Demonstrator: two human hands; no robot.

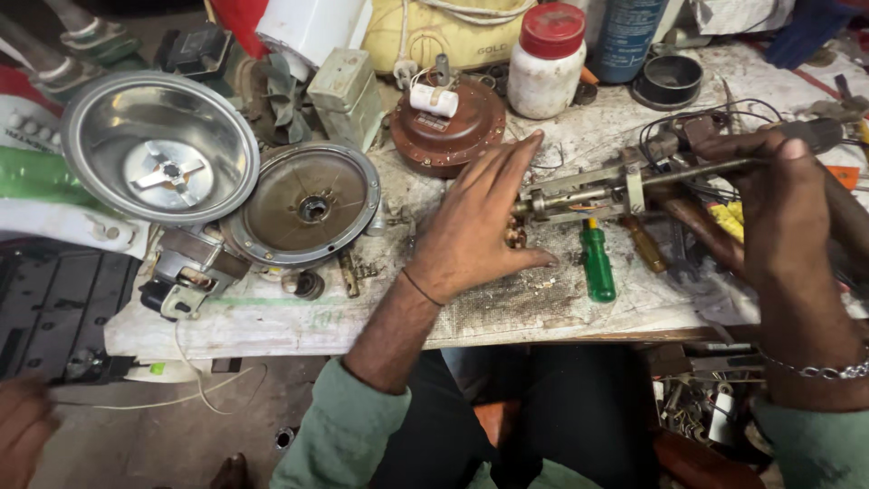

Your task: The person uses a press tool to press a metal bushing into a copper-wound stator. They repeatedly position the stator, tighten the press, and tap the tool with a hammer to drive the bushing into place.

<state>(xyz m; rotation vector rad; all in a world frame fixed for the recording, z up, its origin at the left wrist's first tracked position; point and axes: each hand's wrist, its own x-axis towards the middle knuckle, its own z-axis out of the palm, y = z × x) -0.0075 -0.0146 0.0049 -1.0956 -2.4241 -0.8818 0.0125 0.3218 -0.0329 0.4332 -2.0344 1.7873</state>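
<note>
My left hand [475,222] lies flat on the workbench [299,321], fingers spread, with a small metal part [516,237] under its fingers. My right hand [783,204] grips a long metal tool [597,188] whose tip points left and meets that part beside my left fingers. A green-handled screwdriver [596,263] lies on the bench just below the tool. A brown-handled tool [644,243] lies beside it.
A steel blender jar with blades [161,145] and a round metal base [310,204] sit at the left, above a small motor [186,272]. A brown motor housing [445,125], a white bottle with a red lid [546,63] and black wires [706,118] crowd the back. Another person's hand [23,426] shows at lower left.
</note>
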